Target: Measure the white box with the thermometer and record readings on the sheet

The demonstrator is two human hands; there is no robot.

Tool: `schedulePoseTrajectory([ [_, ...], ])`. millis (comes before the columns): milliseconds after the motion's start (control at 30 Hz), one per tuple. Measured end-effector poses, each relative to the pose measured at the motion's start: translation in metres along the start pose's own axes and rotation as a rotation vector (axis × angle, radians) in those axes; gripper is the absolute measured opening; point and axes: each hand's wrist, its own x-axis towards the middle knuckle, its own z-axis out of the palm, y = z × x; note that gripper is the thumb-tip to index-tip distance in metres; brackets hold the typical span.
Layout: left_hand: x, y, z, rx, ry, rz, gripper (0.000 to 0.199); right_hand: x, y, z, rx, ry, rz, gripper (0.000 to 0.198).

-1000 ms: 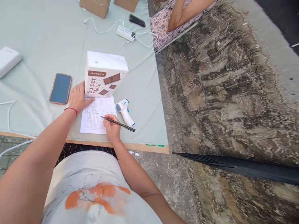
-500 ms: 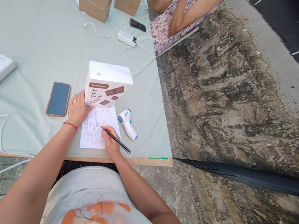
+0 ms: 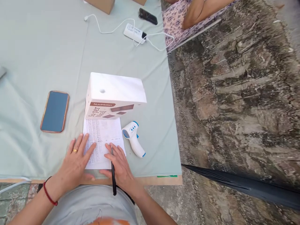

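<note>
Writing has stopped: the right hand (image 3: 120, 167), a second ago poised with the pen (image 3: 113, 173) tip on the sheet (image 3: 103, 137), now lies flat on its near edge, the pen only loosely held under the fingers. The left hand (image 3: 76, 162) has slid back from the box (image 3: 113, 95) and rests open on the sheet. Right of the sheet lies a thermometer (image 3: 133, 139); left, a phone (image 3: 54, 111); the box crowds its far edge on the bench (image 3: 35, 50).

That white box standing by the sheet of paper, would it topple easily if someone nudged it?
Probably not easily. The white box stands on a broad base on the tablecloth, so it looks fairly stable. It seems to be cardboard, so likely light, and a push might slide it across the cloth rather than tip it. Its near edge sits over the paper, which could shift with it.
</note>
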Motion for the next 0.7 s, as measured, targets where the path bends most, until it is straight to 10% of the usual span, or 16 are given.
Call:
schedulePoseTrajectory([
  [700, 0.013, -0.011, 0.004, -0.004, 0.109, 0.052, 0.074, 0.024, 0.016, 0.003, 0.026, 0.015, 0.006, 0.040],
])
